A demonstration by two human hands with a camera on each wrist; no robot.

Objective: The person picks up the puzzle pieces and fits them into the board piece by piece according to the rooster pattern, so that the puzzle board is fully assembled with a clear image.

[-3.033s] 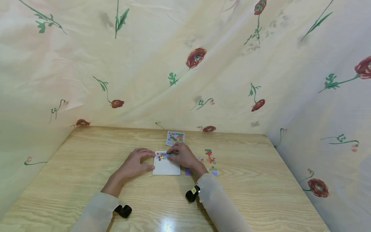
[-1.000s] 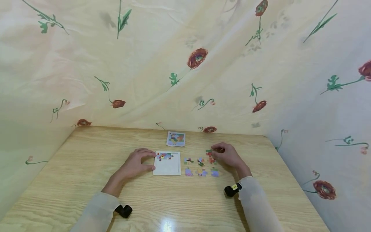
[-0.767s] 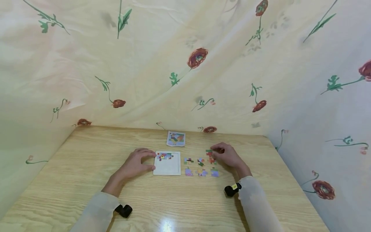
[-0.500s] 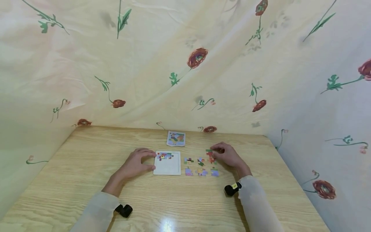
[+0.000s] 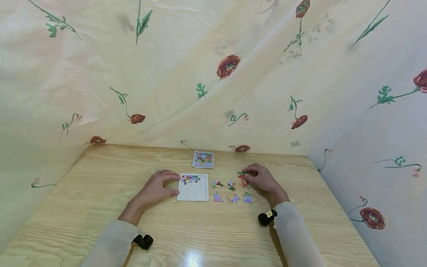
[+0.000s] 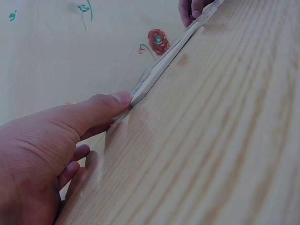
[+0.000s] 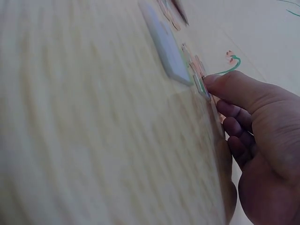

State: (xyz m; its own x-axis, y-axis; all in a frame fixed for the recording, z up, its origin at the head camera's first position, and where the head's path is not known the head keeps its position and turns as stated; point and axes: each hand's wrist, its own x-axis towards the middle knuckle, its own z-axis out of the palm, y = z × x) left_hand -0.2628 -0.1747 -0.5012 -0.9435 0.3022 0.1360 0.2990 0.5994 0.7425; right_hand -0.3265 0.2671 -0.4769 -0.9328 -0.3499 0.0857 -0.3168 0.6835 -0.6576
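Head view: left hand [image 5: 156, 188], thumb and fingers spread, touches tray [image 5: 193, 193] toward desk's [image 5: 200, 230] far edge; right hand [image 5: 261, 179] at red-green piece [image 5: 240, 174], pinch unclear; best lift level, by edges.

I found no legible text, number or brand. A yellow label [image 5: 269, 214] was fixed to the black device [image 5: 262, 220] at my right sleeve [image 5: 297, 231]; any marking on it was too small for me to read. I could make out no lettering on the board [image 5: 192, 193], pieces [image 5: 247, 198] or card [image 5: 203, 159].
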